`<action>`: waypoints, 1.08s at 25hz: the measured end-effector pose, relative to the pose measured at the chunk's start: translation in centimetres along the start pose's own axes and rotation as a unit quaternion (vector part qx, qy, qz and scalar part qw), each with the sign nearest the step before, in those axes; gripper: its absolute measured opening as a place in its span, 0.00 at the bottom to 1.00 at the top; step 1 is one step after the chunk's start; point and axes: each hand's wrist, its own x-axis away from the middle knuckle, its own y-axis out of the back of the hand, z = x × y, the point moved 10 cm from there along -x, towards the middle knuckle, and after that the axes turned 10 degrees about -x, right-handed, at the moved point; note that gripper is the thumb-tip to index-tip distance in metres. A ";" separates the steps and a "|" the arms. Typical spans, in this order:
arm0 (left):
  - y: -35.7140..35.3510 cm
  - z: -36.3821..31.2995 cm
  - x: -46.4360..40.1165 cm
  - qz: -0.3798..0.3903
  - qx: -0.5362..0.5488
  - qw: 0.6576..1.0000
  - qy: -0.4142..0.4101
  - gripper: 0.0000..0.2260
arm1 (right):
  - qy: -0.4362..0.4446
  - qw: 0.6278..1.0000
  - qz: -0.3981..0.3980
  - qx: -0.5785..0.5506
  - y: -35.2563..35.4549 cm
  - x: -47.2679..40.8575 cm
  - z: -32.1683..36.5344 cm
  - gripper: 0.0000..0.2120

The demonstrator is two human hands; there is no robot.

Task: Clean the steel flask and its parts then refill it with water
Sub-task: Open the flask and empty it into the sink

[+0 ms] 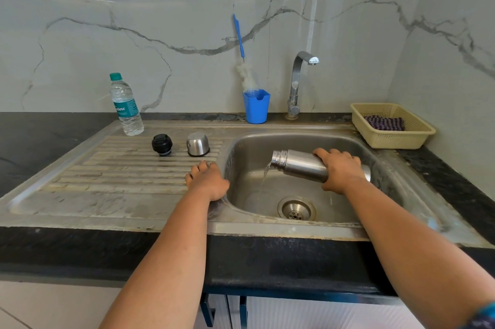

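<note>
My right hand (340, 169) grips the steel flask (300, 164) around its lower body and holds it almost on its side over the sink (375, 157). The mouth points left and a thin stream of water runs out into the basin. My left hand (207, 180) rests flat on the draining board at the sink's left rim, fingers spread, holding nothing. The black stopper (161, 144) and the steel cup lid (198, 144), mouth down, stand side by side on the draining board behind my left hand.
A plastic water bottle (126, 104) with a green cap stands at the board's back left. A blue cup (256, 106) with a bottle brush (242, 55) sits beside the tap (296, 82), which is off. A cream basket (392, 125) with a striped cloth sits back right.
</note>
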 end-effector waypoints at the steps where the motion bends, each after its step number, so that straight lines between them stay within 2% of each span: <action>1: 0.0 0.0 0.0 0.000 0.001 1.000 0.000 0.31 | 0.000 1.000 -0.001 0.001 0.0 0.0 0.0 0.40; 27: 0.0 0.0 -0.1 -0.001 0.003 1.000 0.000 0.31 | 0.000 1.000 -0.001 0.007 0.1 0.1 0.0 0.40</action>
